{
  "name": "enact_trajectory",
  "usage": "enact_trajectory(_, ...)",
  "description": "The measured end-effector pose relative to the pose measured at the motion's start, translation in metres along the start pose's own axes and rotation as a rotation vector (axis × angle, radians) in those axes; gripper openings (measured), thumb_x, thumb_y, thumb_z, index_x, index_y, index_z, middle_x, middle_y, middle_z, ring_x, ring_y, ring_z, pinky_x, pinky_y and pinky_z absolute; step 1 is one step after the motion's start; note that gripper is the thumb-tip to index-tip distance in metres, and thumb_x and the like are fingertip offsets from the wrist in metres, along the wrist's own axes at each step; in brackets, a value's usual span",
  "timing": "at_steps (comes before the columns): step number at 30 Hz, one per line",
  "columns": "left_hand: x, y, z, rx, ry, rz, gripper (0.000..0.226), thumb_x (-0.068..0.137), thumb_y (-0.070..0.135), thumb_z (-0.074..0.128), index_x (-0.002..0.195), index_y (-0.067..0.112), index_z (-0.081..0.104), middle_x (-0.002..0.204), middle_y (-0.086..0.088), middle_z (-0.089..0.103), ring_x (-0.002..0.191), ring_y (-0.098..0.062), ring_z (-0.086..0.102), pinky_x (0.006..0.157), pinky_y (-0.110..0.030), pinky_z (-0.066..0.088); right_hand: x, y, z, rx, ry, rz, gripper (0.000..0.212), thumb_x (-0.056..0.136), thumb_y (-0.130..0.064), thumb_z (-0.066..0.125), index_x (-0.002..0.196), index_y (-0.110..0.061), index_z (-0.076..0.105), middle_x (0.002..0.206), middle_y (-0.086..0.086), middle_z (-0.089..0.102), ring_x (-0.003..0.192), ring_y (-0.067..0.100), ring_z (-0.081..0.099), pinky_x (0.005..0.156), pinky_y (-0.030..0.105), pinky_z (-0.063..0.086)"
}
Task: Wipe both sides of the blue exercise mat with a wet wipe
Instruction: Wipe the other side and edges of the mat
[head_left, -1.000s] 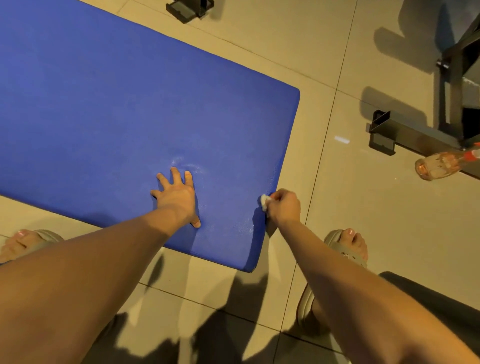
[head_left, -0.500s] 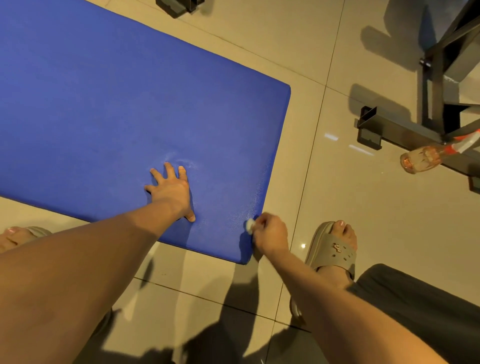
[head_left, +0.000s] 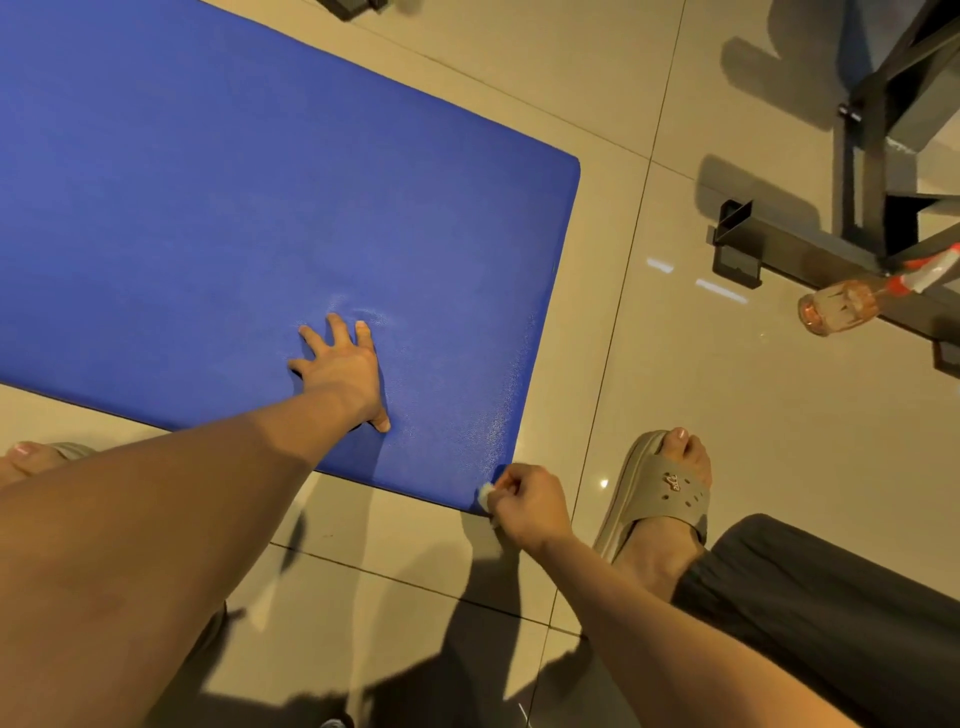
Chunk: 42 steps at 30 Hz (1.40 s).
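Observation:
The blue exercise mat (head_left: 218, 208) lies flat on the tiled floor and fills the upper left of the view. My left hand (head_left: 343, 371) presses flat on it with fingers spread, near its right end. My right hand (head_left: 524, 499) pinches a small wadded white wet wipe (head_left: 485, 493) against the mat's near right corner. Faint wet streaks show along the mat's right edge.
My right foot in a beige sandal (head_left: 667, 493) stands just right of the mat's corner; my left foot (head_left: 31, 460) shows at the left edge. A dark metal equipment frame (head_left: 810, 260) and a clear spray bottle (head_left: 852, 304) sit at the right.
My right hand slid the wipe down the mat's right edge toward me, from mid-edge to the near corner. My left hand stayed pressed in place.

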<state>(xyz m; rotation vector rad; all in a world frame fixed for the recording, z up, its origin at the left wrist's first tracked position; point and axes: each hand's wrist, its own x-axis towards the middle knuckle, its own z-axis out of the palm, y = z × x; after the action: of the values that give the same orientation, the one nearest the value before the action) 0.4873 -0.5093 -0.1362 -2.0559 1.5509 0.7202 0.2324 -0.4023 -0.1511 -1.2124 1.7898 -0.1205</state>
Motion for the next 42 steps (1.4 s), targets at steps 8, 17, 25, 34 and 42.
enact_trajectory(8, 0.001, -0.002, 0.001, -0.009, 0.005, 0.003, 0.152, 0.053, 0.056, 0.096, 0.16, 0.019, -0.004, 0.165, -0.016, -0.009, 0.149, -0.054, -0.003, 0.109, -0.066, 0.035, 0.032, -0.023, -0.012, 0.075, 0.186, 0.042, 0.017, 0.094, -0.028, 0.068, 0.085, -0.014, 0.062, 0.088, 0.004, 0.068, 0.08, 0.024, 0.065, 0.068, 0.035, 0.056)
enact_trajectory(17, 0.001, 0.0, 0.001, -0.015, -0.004, -0.004, 0.153, 0.053, 0.055, 0.096, 0.161, 0.017, -0.006, 0.166, -0.018, -0.01, 0.149, -0.055, -0.004, 0.11, -0.069, 0.031, -0.02, -0.003, 0.022, -0.033, 0.153, 0.071, 0.018, 0.092, -0.037, 0.069, 0.086, -0.023, 0.058, 0.084, -0.006, 0.064, 0.073, 0.014, 0.062, 0.067, 0.023, 0.055)
enact_trajectory(25, 0.0, -0.002, 0.002, -0.038, 0.006, 0.005, 0.155, 0.05, 0.056, 0.097, 0.161, 0.018, -0.004, 0.165, -0.017, -0.009, 0.149, -0.055, -0.004, 0.11, -0.069, 0.032, -0.031, -0.049, 0.083, 0.141, 0.261, 0.088, 0.027, 0.095, -0.039, 0.065, 0.088, -0.013, 0.065, 0.088, 0.005, 0.067, 0.077, 0.02, 0.063, 0.068, 0.025, 0.045)
enact_trajectory(34, 0.002, -0.003, 0.005, -0.062, 0.012, 0.005, 0.154, 0.051, 0.055, 0.097, 0.161, 0.019, -0.005, 0.166, -0.016, -0.011, 0.15, -0.053, -0.006, 0.113, -0.07, 0.028, -0.032, -0.009, 0.022, -0.115, 0.295, 0.096, 0.021, 0.092, -0.034, 0.068, 0.094, -0.014, 0.062, 0.1, 0.005, 0.062, 0.078, 0.016, 0.057, 0.068, 0.024, 0.039)
enact_trajectory(42, 0.0, -0.004, 0.004, -0.065, 0.017, 0.006, 0.153, 0.051, 0.054, 0.097, 0.161, 0.019, -0.004, 0.165, -0.016, -0.01, 0.15, -0.053, -0.006, 0.111, -0.069, 0.03, -0.039, -0.067, 0.097, -0.073, 0.134, -0.117, 0.021, 0.092, -0.02, 0.066, 0.107, -0.007, 0.071, 0.112, 0.013, 0.06, 0.097, 0.033, 0.062, 0.085, 0.033, 0.044)
